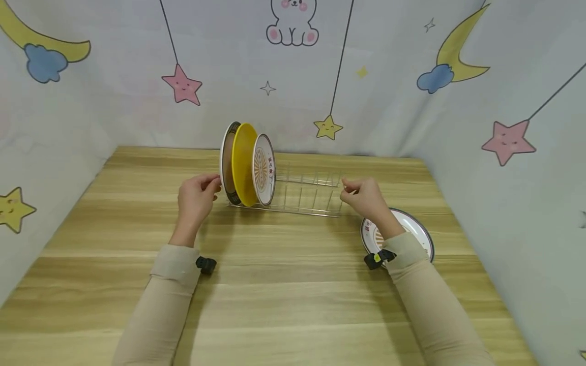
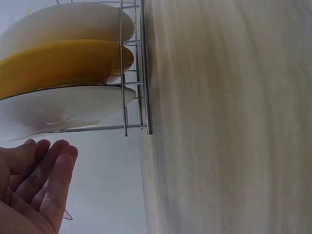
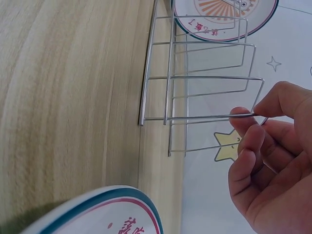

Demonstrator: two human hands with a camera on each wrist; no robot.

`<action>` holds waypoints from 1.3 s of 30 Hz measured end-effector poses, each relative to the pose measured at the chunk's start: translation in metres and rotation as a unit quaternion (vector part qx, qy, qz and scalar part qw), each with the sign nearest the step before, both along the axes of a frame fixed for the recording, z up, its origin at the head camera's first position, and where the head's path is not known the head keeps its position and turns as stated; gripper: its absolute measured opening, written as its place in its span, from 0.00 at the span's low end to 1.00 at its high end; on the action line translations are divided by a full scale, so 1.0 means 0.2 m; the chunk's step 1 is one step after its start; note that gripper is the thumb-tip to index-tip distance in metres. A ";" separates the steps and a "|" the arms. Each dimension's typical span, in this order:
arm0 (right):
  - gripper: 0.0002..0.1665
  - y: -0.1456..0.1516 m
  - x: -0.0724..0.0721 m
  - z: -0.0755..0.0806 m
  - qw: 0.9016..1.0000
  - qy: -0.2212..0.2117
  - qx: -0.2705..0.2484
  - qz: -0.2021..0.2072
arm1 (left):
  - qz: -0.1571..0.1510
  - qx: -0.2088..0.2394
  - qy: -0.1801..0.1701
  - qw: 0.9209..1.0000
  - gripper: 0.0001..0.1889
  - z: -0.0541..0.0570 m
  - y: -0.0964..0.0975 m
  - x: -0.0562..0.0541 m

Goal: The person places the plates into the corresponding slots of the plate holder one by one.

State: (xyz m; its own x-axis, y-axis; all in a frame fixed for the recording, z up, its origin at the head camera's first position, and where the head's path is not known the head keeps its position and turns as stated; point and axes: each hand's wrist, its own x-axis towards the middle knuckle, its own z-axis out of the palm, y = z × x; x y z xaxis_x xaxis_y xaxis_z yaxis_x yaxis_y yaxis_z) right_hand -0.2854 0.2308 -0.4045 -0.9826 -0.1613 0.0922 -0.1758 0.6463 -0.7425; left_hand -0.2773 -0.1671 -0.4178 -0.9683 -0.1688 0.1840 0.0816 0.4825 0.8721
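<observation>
A silver wire dish rack [image 1: 308, 210] stands on the table with three plates upright in its left part: a white one with a dark rim [image 1: 228, 168], a yellow one [image 1: 244, 165], and a white one with an orange pattern [image 1: 263, 170]. My right hand [image 1: 366, 197] pinches the top of the rack's right end wire between thumb and forefinger. At the opposite end, my left hand [image 1: 196, 198] has loosely bent fingers, their tips [image 2: 61, 146] right beside the outermost plate and end wire. Another patterned white plate [image 1: 414, 226] lies flat beneath the right wrist, partly hidden by it.
The wood-grain table [image 1: 284, 284] reaches cloth walls [image 1: 384, 112] printed with stars and moons at the back and sides. Several bare wire dividers [image 3: 212, 78] line the rack's right part. Both forearms extend from the table's near side.
</observation>
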 end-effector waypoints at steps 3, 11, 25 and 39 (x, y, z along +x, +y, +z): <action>0.23 0.01 0.00 0.00 1.000 0.001 0.002 0.000 | -0.007 -0.004 -0.008 1.000 0.14 0.00 0.01 -0.01; 0.22 0.00 0.02 -0.01 1.000 -0.004 -0.003 0.003 | -0.028 -0.014 -0.024 0.999 0.14 -0.01 0.00 -0.02; 0.23 0.00 0.02 -0.05 1.000 -0.007 -0.028 -0.002 | -0.053 -0.030 -0.050 0.997 0.15 -0.01 -0.03 -0.04; 0.26 0.02 0.04 -0.04 1.000 0.010 -0.022 0.001 | -0.055 -0.047 -0.040 0.997 0.14 0.00 -0.02 -0.08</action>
State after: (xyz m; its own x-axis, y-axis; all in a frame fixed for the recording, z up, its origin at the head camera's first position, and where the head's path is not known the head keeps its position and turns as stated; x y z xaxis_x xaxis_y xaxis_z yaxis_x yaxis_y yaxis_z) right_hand -0.2774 0.2357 -0.4132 -0.9801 -0.1583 0.1196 -0.1925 0.6129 -0.7664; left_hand -0.2923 -0.1719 -0.4177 -0.9922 -0.0459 0.1161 0.0715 0.5535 0.8298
